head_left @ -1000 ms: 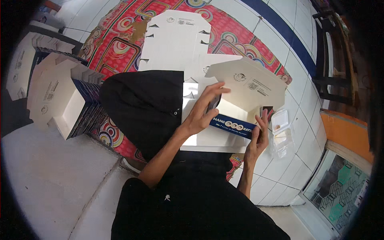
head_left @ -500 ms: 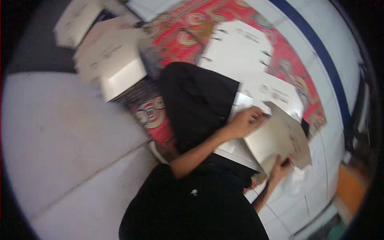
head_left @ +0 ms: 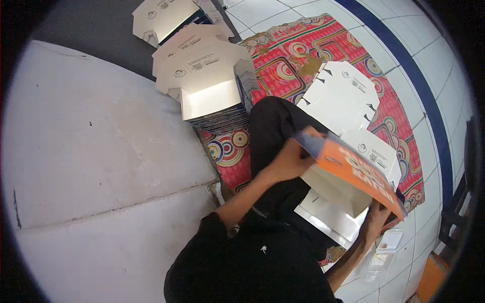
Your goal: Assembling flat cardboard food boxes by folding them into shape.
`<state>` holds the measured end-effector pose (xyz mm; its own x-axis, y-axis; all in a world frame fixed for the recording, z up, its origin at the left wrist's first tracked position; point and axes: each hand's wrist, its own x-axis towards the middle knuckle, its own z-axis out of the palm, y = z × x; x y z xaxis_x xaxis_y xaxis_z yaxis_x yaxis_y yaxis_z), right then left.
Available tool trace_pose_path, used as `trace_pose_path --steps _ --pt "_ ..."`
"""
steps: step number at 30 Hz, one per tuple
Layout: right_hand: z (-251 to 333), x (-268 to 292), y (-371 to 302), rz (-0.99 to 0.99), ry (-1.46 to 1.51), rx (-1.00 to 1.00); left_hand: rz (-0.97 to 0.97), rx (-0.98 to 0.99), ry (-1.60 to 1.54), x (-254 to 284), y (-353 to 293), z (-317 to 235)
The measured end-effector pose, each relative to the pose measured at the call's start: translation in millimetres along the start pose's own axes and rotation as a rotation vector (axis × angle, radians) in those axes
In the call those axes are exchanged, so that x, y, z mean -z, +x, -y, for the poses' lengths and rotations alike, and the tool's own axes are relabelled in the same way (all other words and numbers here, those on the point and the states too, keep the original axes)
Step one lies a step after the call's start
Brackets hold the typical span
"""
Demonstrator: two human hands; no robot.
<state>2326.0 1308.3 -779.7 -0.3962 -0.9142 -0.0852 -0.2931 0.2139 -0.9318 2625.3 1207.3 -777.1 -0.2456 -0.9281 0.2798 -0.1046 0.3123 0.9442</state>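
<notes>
A folding carton (head_left: 353, 174) with an orange and blue printed outside and a pale inside is held up over my lap, tilted, its orange panel facing up. My left hand (head_left: 295, 156) grips its blue left end, with the fingertips partly behind the panel. At its lower right end, my right hand (head_left: 376, 217) holds the edge, fingers partly hidden under the carton. Beneath it, across my legs, lies another white carton piece (head_left: 328, 214). Beyond it a flat white blank (head_left: 374, 151) with small print is partly covered by the held carton.
A white slotted blank (head_left: 341, 93) rests on the red patterned mat (head_left: 283, 65). Stacked, nested cartons (head_left: 212, 76) stand at the upper left, with another stack (head_left: 164, 17) behind. A clear plastic box (head_left: 381, 257) sits on tiles at lower right, near an orange object (head_left: 432, 278).
The carton has turned from showing its pale inside to showing its orange printed outside. Both hands have turned with it, and the view has shifted left.
</notes>
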Motion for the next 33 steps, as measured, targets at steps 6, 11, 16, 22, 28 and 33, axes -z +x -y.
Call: trace_pose_path --steps 6,11,16,22,28,33 --pt "147 -150 35 0.491 0.307 0.192 -0.608 0.273 0.525 129 -5 -65" --pt "184 -265 51 0.653 0.42 0.464 -0.833 0.342 0.886 236 -10 -76" --pt "139 -352 87 0.657 0.015 1.092 -0.774 0.381 1.101 276 -4 -36" --pt "138 -384 108 0.74 -0.059 1.077 -0.777 0.512 1.306 291 -15 -15" --pt "146 -387 105 0.69 0.089 0.967 -0.824 0.508 1.294 290 -14 -18" --pt "145 -387 98 0.656 0.162 0.878 -0.816 0.614 1.338 286 -12 -23"
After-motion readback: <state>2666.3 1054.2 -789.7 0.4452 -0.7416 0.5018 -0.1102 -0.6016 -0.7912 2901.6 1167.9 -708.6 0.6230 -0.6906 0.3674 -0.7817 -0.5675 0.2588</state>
